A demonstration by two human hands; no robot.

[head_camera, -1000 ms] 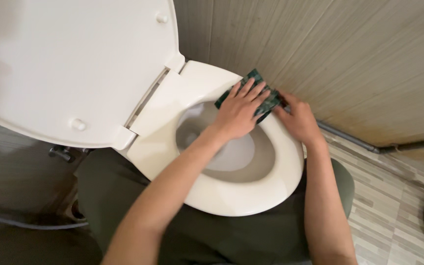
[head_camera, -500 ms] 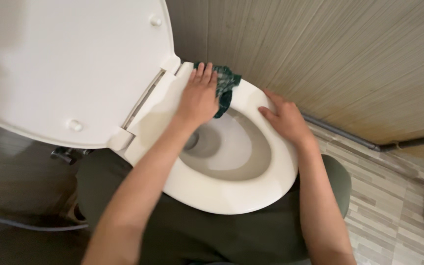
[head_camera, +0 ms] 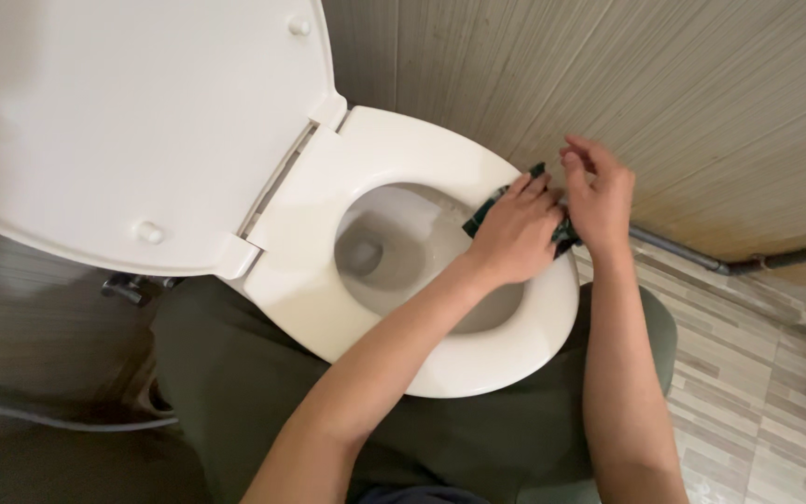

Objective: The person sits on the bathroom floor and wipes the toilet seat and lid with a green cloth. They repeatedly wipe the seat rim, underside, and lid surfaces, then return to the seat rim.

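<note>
The left hand (head_camera: 515, 233) lies flat, pressing a green cloth (head_camera: 482, 210) on the seat's (head_camera: 394, 154) right side. The right hand (head_camera: 597, 191) hovers beside it, fingers loosely curled, holding nothing.

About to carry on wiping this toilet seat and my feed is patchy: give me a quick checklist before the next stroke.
1. Left hand flat on the dark green cloth: ok.
2. Cloth on the toilet seat, at its wall-side rim: ok.
3. Right hand clear of the cloth's path: not ok, it hovers right beside the cloth.
4. Lid raised out of the way: ok.
5. Seat surface clean: cannot tell.
6. Right hand gripping the cloth's edge: cannot tell.
</note>
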